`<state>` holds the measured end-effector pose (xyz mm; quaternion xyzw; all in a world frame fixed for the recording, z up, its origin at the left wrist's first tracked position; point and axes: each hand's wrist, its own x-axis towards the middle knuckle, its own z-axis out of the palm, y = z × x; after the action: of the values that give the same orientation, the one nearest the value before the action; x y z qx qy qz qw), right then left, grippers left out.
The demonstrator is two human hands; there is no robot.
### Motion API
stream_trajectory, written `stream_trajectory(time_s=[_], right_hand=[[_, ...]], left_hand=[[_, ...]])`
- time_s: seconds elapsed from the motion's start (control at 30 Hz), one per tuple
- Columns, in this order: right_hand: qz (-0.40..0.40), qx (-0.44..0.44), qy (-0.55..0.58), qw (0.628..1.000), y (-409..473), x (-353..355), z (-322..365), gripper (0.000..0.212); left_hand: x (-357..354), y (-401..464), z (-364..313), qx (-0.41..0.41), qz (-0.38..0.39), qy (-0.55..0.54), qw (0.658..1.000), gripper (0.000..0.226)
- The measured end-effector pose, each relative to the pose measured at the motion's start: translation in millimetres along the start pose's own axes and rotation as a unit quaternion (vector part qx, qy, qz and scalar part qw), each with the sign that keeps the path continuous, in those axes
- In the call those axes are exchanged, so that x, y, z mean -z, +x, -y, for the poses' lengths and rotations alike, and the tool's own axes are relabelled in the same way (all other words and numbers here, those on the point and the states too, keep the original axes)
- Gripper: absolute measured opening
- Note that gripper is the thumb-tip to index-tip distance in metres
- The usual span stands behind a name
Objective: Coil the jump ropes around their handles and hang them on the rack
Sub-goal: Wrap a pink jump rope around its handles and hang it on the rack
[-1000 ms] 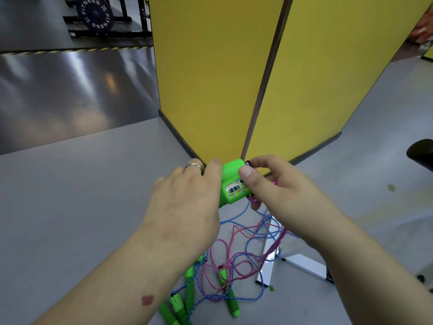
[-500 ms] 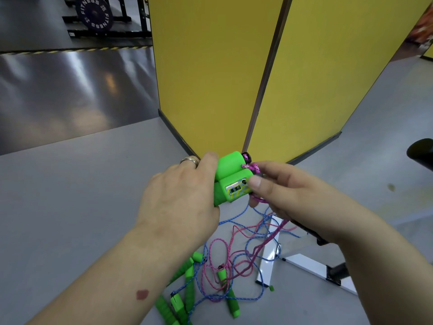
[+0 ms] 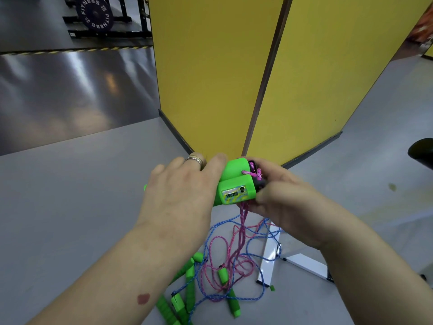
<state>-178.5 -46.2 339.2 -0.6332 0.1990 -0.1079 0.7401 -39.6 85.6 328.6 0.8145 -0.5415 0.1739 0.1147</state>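
On grey floor by yellow panels, ropes lie tangled; both hands, left and right, grip paired green handles.

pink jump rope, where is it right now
In the head view the pink braided jump rope hangs at centre from the two green plastic handles down to the grey floor.

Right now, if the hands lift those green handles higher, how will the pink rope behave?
Probably floppy: the pink rope hangs slack below the green handles into loose floor loops. It looks light, and likely to snag, since it is tangled with the blue rope.
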Motion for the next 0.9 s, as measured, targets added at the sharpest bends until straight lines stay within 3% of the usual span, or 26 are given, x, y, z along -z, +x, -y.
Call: stream_trajectory(time_s=[0.07,0.17,0.23,0.47,0.67,0.77,0.9], right_hand=[[-0.046,-0.009,0.014,0.999,0.2,-7.0,-1.0,0.044],[-0.132,0.039,-0.154,0.978,-1.7,-15.8,-6.6,0.04],[-0.157,0.075,-0.172,0.97,-1.5,-16.2,-9.0,0.029],[-0.133,0.133,-0.224,0.956,-2.8,-15.8,-10.9,0.024],[-0.078,0.062,-0.183,0.978,-6.7,-0.2,-5.6,0.036],[-0.088,0.036,-0.136,0.986,-3.8,13.6,-4.5,0.037],[-0.126,0.07,-0.255,0.956,-1.6,16.5,-12.2,0.026]], left_hand=[[-0.6,-0.9,-2.9,-0.003,-0.008,0.003,1.0,0.081],[-1.4,-1.8,-9.4,-0.003,-0.007,-0.004,1.0,0.081],[-0.8,-2.1,-12.1,0.003,-0.005,-0.012,1.0,0.076],[11.1,1.1,-20.1,0.027,0.022,-0.056,0.998,0.046],[13.7,0.7,-13.0,0.037,0.051,-0.081,0.995,0.035],[17.9,2.7,-5.6,0.053,0.07,-0.084,0.993,0.038],[19.9,3.3,-2.8,0.08,0.096,-0.11,0.986,0.04]])
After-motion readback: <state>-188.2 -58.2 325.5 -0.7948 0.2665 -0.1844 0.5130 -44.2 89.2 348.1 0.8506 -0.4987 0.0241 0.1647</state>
